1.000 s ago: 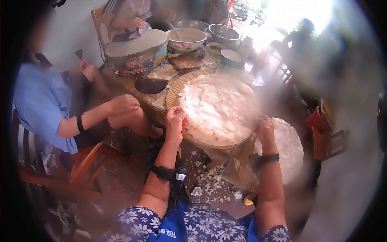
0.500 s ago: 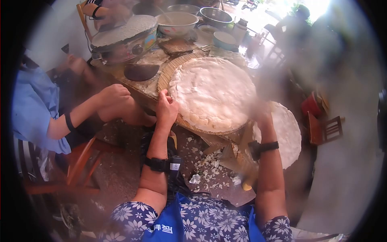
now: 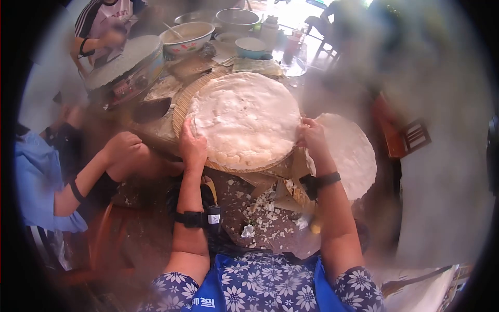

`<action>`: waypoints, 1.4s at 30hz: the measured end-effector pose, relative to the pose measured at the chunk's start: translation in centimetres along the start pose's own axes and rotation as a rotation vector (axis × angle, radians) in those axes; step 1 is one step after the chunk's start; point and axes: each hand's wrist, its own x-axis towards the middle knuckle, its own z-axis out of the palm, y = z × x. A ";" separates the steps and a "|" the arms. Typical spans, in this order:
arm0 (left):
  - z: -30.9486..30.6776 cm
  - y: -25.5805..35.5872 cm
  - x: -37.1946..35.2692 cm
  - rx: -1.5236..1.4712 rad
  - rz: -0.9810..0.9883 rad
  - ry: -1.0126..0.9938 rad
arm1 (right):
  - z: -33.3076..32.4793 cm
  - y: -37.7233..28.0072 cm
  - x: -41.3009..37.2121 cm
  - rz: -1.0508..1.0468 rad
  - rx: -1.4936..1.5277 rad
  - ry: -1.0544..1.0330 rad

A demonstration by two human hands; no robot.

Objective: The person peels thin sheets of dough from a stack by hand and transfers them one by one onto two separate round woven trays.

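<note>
A broad, pale, round flatbread (image 3: 244, 117) with an uneven surface lies on a round woven straw mat (image 3: 183, 101), apparently in a stack of thin sheets. My left hand (image 3: 193, 149) is closed at its lower left edge, thumb pointing up along the rim. On the opposite side, my right hand (image 3: 313, 137) pinches the right edge between thumb and fingers. The undersides of both grips are hidden. Beyond my right hand, lower down, sits a second pale round flatbread (image 3: 347, 156).
At left sits a co-worker in a blue shirt (image 3: 39, 171); another person's hand (image 3: 113, 37) works over a round griddle (image 3: 125, 61). Bowls, including a floral one (image 3: 187, 39) and a blue one (image 3: 250, 48), stand behind. White scraps (image 3: 260, 208) litter the floor; a wooden chair (image 3: 410, 138) is right.
The view has shifted, so most things appear farther left. My right hand, blurred before, now shows clearly at the flatbread's right edge. My left hand remains at the left edge.
</note>
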 end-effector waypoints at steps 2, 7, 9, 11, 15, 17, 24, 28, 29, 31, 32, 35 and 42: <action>0.2 -0.4 0.0 -0.004 0.007 0.007 | -0.1 0.4 0.3 -0.008 -0.062 0.018; 0.2 -0.9 0.2 -0.013 0.021 0.001 | 0.0 1.3 0.8 -0.050 -0.166 0.117; 0.2 -0.8 0.2 -0.017 0.043 0.010 | 0.1 1.9 1.0 -0.083 -0.184 0.132; 0.0 -0.4 0.1 0.023 0.049 0.004 | 0.1 2.3 1.2 -0.108 -0.212 0.157; 0.1 -0.3 0.0 0.044 0.022 0.005 | 0.3 2.2 0.9 -0.119 -0.231 0.186; 0.0 -0.3 0.0 0.054 0.015 0.002 | 0.3 3.7 1.9 -0.191 -0.252 0.199; 0.1 -0.7 0.2 0.045 -0.007 0.012 | 0.8 2.6 0.2 -0.378 -0.528 0.305; -0.4 0.5 -0.3 0.089 0.007 0.014 | 0.5 1.9 -0.8 -0.382 -0.594 0.275; -0.3 0.5 -0.4 0.097 0.020 0.020 | 0.1 1.7 -1.1 -0.360 -0.581 0.266; -0.1 0.2 -0.4 0.104 0.040 0.039 | -1.1 1.6 -1.3 -0.313 -0.557 0.242; 0.0 0.0 -0.4 0.103 0.048 0.052 | -2.1 2.2 -1.0 -0.332 -0.569 0.273; 0.2 0.2 -0.5 0.094 0.038 0.062 | -6.9 4.4 -0.9 -0.365 -0.621 0.376; 0.9 -1.4 -0.4 0.083 0.066 0.167 | -19.7 7.5 -3.6 -0.030 -0.280 0.532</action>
